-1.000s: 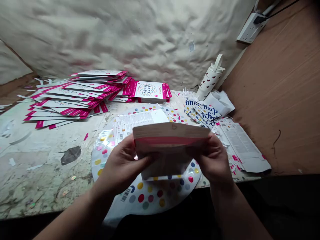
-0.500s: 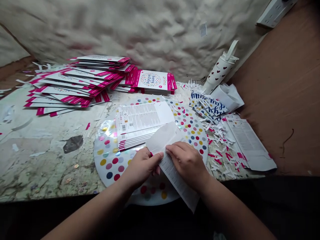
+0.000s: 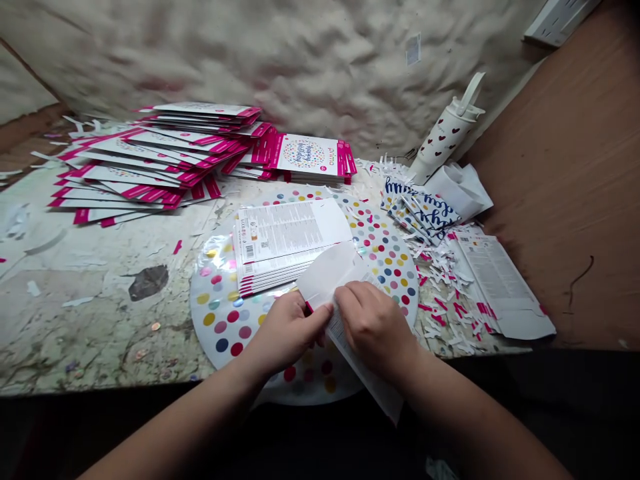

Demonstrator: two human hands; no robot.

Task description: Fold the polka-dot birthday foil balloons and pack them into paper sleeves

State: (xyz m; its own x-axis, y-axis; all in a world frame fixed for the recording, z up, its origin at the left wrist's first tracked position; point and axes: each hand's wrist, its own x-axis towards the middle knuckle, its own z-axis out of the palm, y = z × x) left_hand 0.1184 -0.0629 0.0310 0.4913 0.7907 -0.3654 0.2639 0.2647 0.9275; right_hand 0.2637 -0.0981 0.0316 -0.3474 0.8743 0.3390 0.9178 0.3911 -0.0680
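As left hand [image 3: 286, 333] and right hand [image 3: 375, 327] grip thin white card [image 3: 325, 273], fingers clenched

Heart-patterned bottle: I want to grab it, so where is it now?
In the head view, the heart-patterned bottle stands tilted at the far right of the table, just behind crumpled white paper and blue-lettered cards.

Far beyond the right hand [image 3: 375, 328], a crumpled off-white sheet [image 3: 280, 53] covers the wall. To that hand's right rises a brown plywood panel [image 3: 555, 200], with a white power strip [image 3: 560, 23] at its top edge. Left of the hand spreads a scuffed, stained white worktop [image 3: 100, 313], and dim shadow [image 3: 50, 433] lies below its front edge.
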